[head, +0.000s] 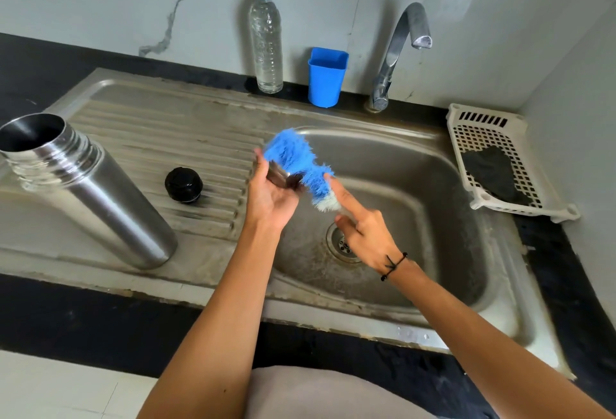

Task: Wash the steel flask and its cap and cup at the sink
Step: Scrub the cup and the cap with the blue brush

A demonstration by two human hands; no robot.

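The open steel flask [90, 192] stands on the ribbed drainboard [200, 125] at the left. Its black cap [183, 184] lies on the drainboard to the flask's right. My left hand [270, 195] holds the small steel cup [281, 175] over the left edge of the sink basin [416, 192]. A blue bristle brush [296, 158] covers the cup's mouth. My right hand [363, 232] grips the brush at its white lower end, index finger stretched along it.
A curved tap [396, 52] rises behind the basin, with no water running. A blue plastic holder [326, 77] and a clear water bottle [265, 42] stand against the wall. A white plastic basket [500, 158] with a dark scrubber sits right of the basin. The drain [343, 245] lies under my right hand.
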